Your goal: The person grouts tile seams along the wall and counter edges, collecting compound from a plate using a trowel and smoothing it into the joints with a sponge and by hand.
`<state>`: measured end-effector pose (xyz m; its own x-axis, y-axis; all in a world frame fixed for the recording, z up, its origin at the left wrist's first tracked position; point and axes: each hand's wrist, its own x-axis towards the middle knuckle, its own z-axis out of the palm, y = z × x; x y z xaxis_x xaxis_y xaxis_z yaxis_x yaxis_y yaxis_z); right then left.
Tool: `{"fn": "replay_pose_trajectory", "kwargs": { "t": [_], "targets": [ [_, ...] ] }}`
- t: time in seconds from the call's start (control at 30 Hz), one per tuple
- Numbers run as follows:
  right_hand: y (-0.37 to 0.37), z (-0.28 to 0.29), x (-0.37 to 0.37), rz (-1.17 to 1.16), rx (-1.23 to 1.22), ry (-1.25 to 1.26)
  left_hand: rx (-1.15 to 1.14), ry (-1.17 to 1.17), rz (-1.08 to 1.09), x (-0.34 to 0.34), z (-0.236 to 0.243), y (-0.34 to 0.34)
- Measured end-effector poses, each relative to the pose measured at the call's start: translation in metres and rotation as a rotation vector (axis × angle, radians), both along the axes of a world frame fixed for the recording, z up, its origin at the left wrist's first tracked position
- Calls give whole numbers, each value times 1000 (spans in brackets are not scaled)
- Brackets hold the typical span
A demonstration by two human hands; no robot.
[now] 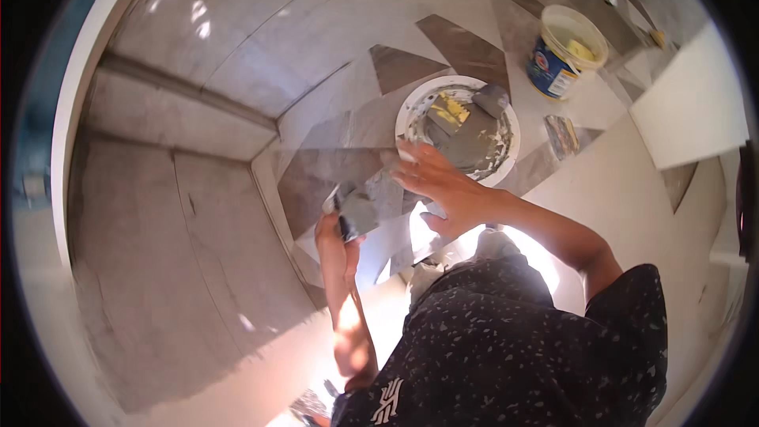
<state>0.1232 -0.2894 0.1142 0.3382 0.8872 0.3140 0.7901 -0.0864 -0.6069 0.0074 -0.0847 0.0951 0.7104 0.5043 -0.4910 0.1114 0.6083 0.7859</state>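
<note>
My left hand [330, 231] is closed around a grey, flat-faced tool [360, 215] with a dark edge, perhaps a spreader; blur hides its exact kind. To its right, my right hand [447, 190] is raised with fingers spread and nothing in them, partly blurred. Its fingertips overlap the near left rim of a round white tub [512, 138], though contact cannot be told. Grey paste [474, 142] coats the inside of the tub. A yellow-and-grey smeared spreader [449, 113] and a dark grey piece [491, 100] rest in it.
A blue-labelled white bucket [553, 67] with something yellow inside stands at the far right. Near it lies a small smeared piece [562, 137]. The patterned floor [328, 178] meets grey wall panels [198, 229] on the left. A white panel [692, 103] stands at the right.
</note>
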Motion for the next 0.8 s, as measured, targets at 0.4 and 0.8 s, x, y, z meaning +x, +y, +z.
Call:
{"fn": "replay_pose_trajectory", "kwargs": {
  "t": [0.4,0.8],
  "targets": [
    [-27,-107,167,-356,-330,-494,-109,-153,146,-35,-23,-24],
    [-54,-85,142,-219,-615,50,-207,-278,286,-10,-95,-64]
  ]
}}
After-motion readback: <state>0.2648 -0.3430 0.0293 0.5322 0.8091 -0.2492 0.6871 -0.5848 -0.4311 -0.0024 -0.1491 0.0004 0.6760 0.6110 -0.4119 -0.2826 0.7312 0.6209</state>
